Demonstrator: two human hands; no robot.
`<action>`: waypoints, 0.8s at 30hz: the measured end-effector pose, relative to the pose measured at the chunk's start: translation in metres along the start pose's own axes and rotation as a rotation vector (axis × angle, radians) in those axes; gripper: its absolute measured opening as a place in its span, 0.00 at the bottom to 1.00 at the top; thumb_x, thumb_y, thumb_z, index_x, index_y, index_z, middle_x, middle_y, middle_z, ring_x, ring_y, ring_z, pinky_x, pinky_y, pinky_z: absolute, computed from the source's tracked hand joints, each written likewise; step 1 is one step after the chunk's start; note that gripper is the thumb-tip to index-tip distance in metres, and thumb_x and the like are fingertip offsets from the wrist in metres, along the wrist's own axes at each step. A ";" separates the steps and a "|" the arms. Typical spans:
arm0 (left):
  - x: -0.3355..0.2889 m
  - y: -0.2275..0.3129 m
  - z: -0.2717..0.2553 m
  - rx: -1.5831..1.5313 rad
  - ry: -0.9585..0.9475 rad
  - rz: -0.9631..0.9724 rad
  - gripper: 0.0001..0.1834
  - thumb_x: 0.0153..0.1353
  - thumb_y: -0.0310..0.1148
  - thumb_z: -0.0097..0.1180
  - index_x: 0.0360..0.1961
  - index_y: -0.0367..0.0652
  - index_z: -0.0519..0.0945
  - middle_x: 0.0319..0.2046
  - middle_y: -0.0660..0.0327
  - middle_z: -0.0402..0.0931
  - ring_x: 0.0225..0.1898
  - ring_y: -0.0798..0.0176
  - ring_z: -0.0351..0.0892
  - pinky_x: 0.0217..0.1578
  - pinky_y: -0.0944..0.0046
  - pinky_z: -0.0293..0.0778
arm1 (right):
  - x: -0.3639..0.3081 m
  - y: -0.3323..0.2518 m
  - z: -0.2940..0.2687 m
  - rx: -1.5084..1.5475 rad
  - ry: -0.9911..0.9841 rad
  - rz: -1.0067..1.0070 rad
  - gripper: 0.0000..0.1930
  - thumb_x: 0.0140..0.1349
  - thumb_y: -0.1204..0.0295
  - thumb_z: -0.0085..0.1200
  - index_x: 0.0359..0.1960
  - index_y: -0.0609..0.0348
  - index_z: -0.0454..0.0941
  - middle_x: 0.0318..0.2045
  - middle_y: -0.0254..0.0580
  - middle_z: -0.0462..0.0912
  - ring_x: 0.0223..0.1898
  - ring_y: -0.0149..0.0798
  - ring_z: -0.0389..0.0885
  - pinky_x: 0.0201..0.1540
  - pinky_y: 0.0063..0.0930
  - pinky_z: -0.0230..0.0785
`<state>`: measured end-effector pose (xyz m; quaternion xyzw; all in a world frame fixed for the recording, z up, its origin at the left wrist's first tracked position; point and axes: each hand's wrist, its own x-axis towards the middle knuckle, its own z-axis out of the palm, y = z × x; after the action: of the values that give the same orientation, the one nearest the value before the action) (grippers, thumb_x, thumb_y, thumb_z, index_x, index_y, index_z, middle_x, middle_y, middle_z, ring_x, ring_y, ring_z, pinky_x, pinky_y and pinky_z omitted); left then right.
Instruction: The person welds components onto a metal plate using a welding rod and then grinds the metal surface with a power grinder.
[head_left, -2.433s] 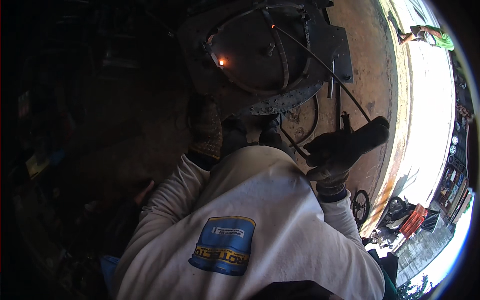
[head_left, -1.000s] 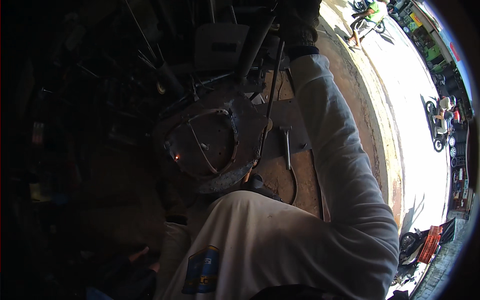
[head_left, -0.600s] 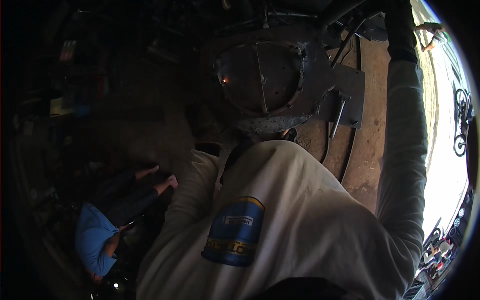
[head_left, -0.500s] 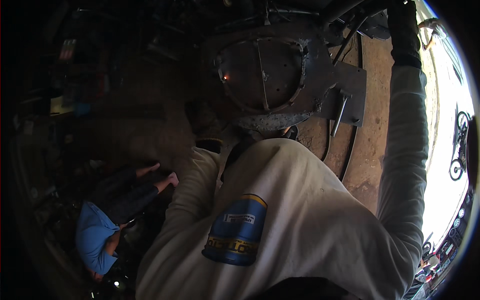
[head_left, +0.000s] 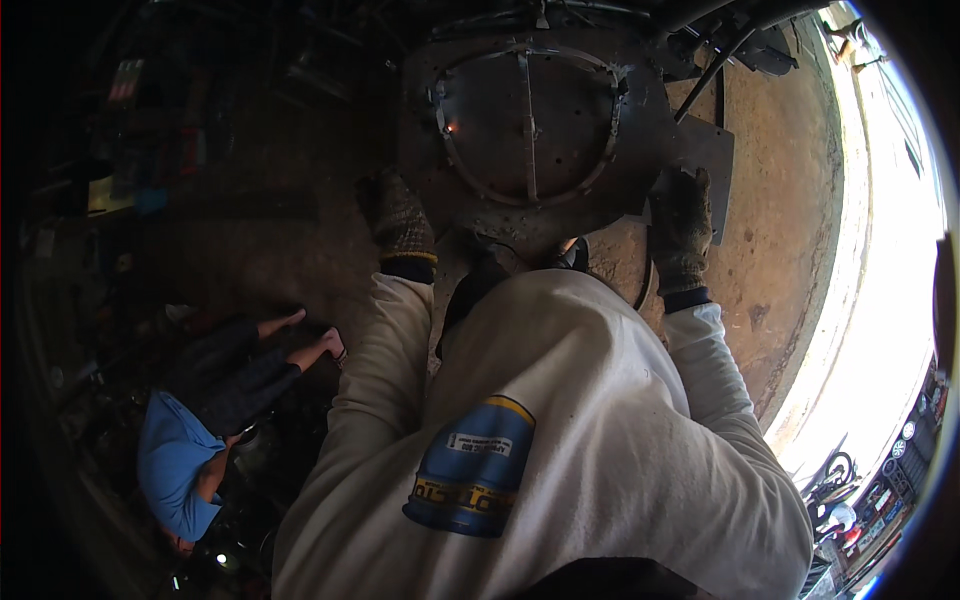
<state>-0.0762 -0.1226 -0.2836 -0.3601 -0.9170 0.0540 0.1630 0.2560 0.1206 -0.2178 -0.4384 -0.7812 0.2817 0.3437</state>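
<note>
A dark metal plate (head_left: 470, 205) lies in front of me. On it is a round metal ring (head_left: 447, 150) with a straight bar (head_left: 528, 120) across its middle. A small orange spot (head_left: 450, 128) glows at the ring's left side. My left hand (head_left: 397, 215), in a dark knitted glove, is by the plate's left edge; its fingers are too dark to read. My right hand (head_left: 682, 228), gloved as well, is at the near right corner with its thumb up and its fingers curled. What they close on is hidden.
A flat metal piece (head_left: 718, 150) juts out beyond my right hand. Dark bars (head_left: 715, 75) stand at the far right. A person in a blue shirt (head_left: 175, 460) crouches at the lower left. Brown floor (head_left: 770, 220) runs to a bright opening on the right.
My right arm was stretched far forward; now its hand is down at the plate's right side. The hammer-like tool seen there is hidden. My left hand shows more clearly, and the view has shifted slightly.
</note>
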 end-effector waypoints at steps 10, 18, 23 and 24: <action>0.015 -0.003 0.003 -0.468 -0.070 -0.173 0.18 0.64 0.33 0.50 0.54 0.41 0.74 0.54 0.51 0.74 0.58 0.46 0.70 0.60 0.50 0.64 | -0.016 -0.021 -0.003 0.100 -0.237 0.129 0.22 0.70 0.69 0.48 0.63 0.63 0.67 0.58 0.51 0.74 0.59 0.42 0.72 0.61 0.34 0.63; 0.011 -0.014 -0.029 -0.533 -0.088 -0.155 0.20 0.64 0.32 0.49 0.57 0.42 0.71 0.56 0.51 0.72 0.62 0.48 0.67 0.63 0.52 0.62 | -0.011 -0.034 0.013 0.158 -0.316 0.389 0.15 0.66 0.71 0.52 0.51 0.65 0.73 0.42 0.48 0.81 0.41 0.47 0.82 0.43 0.38 0.75; 0.007 -0.006 -0.031 -0.130 0.192 0.046 0.22 0.56 0.30 0.60 0.53 0.42 0.74 0.52 0.50 0.73 0.56 0.48 0.70 0.58 0.54 0.66 | -0.003 -0.051 0.009 0.491 -0.245 0.700 0.08 0.67 0.71 0.51 0.44 0.61 0.74 0.27 0.36 0.77 0.23 0.33 0.75 0.24 0.28 0.68; 0.007 -0.007 -0.022 -0.205 0.182 0.013 0.22 0.56 0.30 0.60 0.54 0.42 0.74 0.53 0.50 0.72 0.57 0.48 0.70 0.59 0.54 0.65 | -0.003 -0.050 0.007 0.385 -0.268 0.703 0.07 0.67 0.71 0.51 0.42 0.61 0.73 0.26 0.36 0.76 0.23 0.33 0.75 0.24 0.28 0.68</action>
<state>-0.0780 -0.1240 -0.2595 -0.3842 -0.8968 -0.0720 0.2074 0.2269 0.0940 -0.1856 -0.5655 -0.5552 0.5770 0.1975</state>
